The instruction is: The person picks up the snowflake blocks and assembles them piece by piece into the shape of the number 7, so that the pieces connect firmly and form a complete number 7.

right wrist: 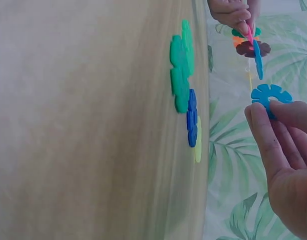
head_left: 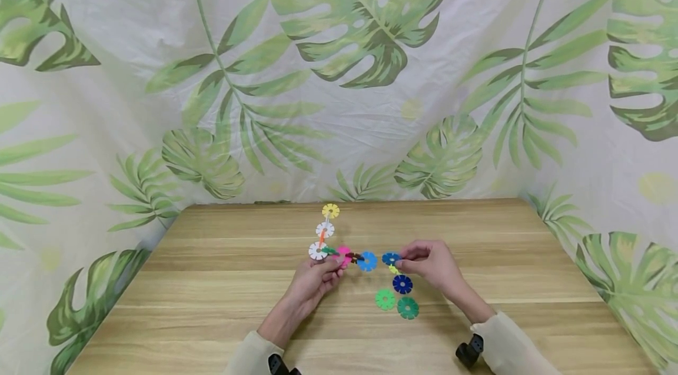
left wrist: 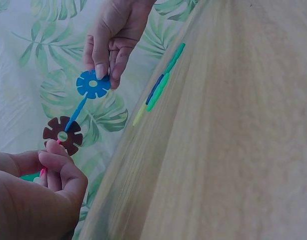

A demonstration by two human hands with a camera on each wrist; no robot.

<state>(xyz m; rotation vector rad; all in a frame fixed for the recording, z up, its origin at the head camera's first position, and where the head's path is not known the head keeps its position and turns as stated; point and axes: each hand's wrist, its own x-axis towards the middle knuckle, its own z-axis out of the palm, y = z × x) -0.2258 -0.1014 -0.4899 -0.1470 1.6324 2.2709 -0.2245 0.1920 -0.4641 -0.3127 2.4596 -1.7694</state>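
My left hand (head_left: 312, 284) pinches a pink notched plastic disc (head_left: 345, 252) within a chain of interlocked discs. Left of it the chain runs through green, white and orange discs up to a yellow disc (head_left: 331, 211); on the right come a brown disc (left wrist: 56, 131) and a light blue disc (head_left: 366, 261) at the end. Between thumb and fingers my right hand (head_left: 431, 263) holds a separate blue disc (right wrist: 268, 95). A small gap parts it from the light blue end in the head and right wrist views.
Loose discs lie on the wooden table (head_left: 212, 292) below the right hand: dark blue (head_left: 402, 284), light green (head_left: 385, 299), darker green (head_left: 408, 308) and a partly hidden yellow one (head_left: 394, 269). A leaf-patterned cloth (head_left: 339, 128) hangs behind the table.
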